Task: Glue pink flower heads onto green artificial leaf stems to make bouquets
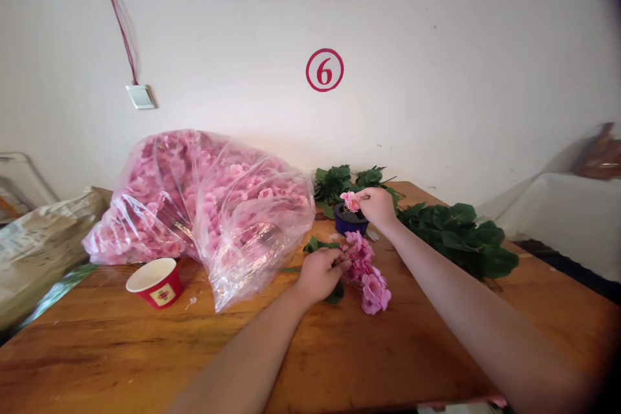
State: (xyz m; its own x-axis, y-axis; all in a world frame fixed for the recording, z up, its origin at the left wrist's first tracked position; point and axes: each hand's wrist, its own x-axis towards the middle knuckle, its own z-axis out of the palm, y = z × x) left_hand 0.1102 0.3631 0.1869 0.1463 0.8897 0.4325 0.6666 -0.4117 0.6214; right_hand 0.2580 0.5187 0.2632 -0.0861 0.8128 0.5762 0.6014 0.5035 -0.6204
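Observation:
My left hand [321, 275] is closed around the stem of an artificial flower spray [366, 272], whose pink blossoms point right and toward me just above the table. Green leaves on that spray stick out on both sides of my fingers. Farther back, my right hand [378, 207] pinches a single pink artificial blossom [350, 201] between thumb and fingers. That blossom is over the rim of a small round dark-blue container [350, 226]. Whether it touches the container's contents I cannot tell.
A large clear plastic bag of pink blossoms [194, 200] fills the back left of the wooden table [145, 362]. Before it stands a red and white paper cup [158, 283]. Green leaf bunches lie at the back [334, 182] and right [456, 236]. A white wall [412, 90] rises behind.

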